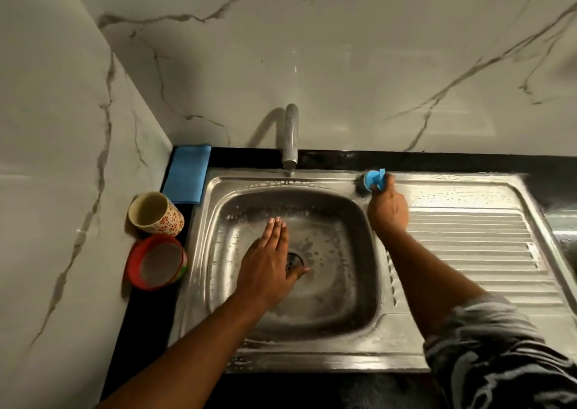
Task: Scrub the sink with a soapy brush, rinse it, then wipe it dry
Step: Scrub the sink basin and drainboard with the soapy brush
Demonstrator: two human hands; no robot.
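The steel sink (218, 218) lies below me, wet, with foam specks in its basin and a drain (295, 260) at the middle. My left hand (265, 261) is flat inside the basin, fingers together and pointing away, partly covering the drain. My right hand (388, 210) grips a blue-handled brush (373, 180) at the sink's back right corner, where its dark bristles touch the rim. A folded blue cloth (187, 174) rests on the counter at the back left. The tap (291, 136) stands behind the basin.
A floral cup (156, 213) and a red-rimmed container (156, 263) sit on the dark counter left of the sink. The ribbed drainboard (468, 246) stretches to the right. Marble walls close in at the back and left.
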